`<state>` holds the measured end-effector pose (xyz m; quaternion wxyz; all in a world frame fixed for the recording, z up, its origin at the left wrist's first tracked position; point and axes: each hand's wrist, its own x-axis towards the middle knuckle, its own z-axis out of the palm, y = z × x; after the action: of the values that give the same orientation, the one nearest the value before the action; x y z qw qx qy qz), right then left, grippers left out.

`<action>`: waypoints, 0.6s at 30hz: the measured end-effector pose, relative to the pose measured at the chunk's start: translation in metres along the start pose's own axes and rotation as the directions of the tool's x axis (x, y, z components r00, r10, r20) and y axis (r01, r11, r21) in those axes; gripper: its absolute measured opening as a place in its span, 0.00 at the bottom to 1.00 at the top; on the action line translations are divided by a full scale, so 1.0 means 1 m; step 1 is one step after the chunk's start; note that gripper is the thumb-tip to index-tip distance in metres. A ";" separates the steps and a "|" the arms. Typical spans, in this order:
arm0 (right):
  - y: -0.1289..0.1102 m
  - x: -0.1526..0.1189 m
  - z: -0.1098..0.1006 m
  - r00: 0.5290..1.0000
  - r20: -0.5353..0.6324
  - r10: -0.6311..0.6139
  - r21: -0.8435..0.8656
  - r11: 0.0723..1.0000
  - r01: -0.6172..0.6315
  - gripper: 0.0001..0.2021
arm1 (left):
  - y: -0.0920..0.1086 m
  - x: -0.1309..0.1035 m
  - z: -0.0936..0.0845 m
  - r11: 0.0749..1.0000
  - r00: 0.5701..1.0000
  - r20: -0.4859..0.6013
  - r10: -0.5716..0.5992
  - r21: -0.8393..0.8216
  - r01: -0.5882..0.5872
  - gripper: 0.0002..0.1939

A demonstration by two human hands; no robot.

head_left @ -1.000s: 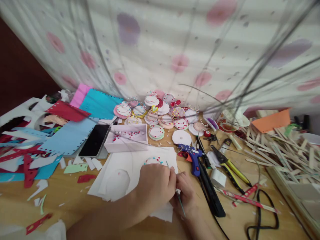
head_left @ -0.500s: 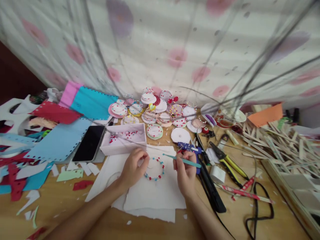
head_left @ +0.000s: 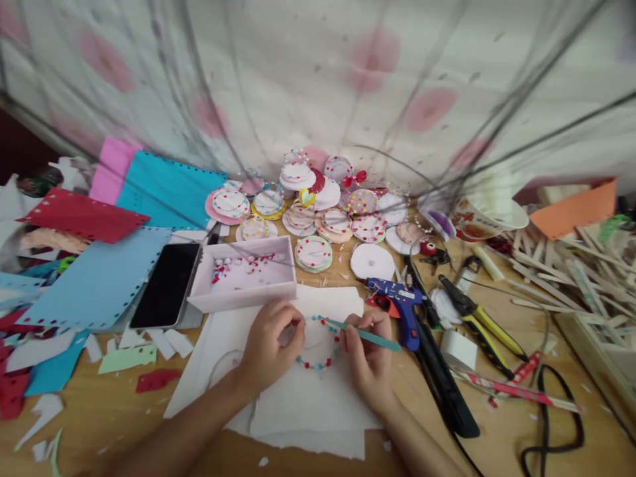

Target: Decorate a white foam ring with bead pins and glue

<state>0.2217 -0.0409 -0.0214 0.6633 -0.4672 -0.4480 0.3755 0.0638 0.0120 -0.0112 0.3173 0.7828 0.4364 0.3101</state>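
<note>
A ring of red and light-blue beads (head_left: 318,366) lies over the white paper (head_left: 298,411) in front of me. At its upper left edge, my left hand (head_left: 274,344) is closed, thumb and forefinger pinched together on the ring. My right hand (head_left: 370,361) holds slim teal tweezers (head_left: 378,340), which slant leftward so their tip meets the ring's upper right edge. Whether a bead sits in the tip is too small to tell. Just behind my left hand stands a white box (head_left: 243,301) with loose red, white and blue beads inside.
Many bead-trimmed paper discs (head_left: 313,254) are grouped at the back. To the right lie a blue glue gun (head_left: 408,311), a black stick-like tool (head_left: 450,391), yellow-handled pliers (head_left: 489,331) and wooden sticks (head_left: 561,271). A phone (head_left: 166,285) and coloured sheets (head_left: 94,278) are on the left.
The tweezers' tip, earlier held above and right of the bead ring, has come down to its upper right edge. My left hand keeps its pinch. The view has tilted down slightly.
</note>
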 end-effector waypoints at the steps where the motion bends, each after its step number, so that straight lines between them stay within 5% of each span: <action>1: 0.001 -0.001 0.000 1.000 0.005 0.003 -0.002 1.000 -0.003 0.06 | 0.000 0.000 0.000 1.000 1.000 0.001 0.003 0.008 -0.003 0.06; 10: 0.003 -0.003 0.000 0.998 0.013 0.068 -0.008 0.998 -0.068 0.07 | 0.000 0.000 0.002 0.999 1.000 -0.009 0.027 0.022 -0.027 0.06; 18: 0.006 -0.005 -0.001 0.998 0.067 0.002 -0.045 0.999 0.001 0.07 | 0.001 0.000 0.001 1.000 1.000 -0.009 0.021 0.015 -0.021 0.07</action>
<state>0.2201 -0.0444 -0.0281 0.6371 -0.4693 -0.4781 0.3811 0.0652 0.0118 -0.0112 0.3061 0.7882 0.4319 0.3139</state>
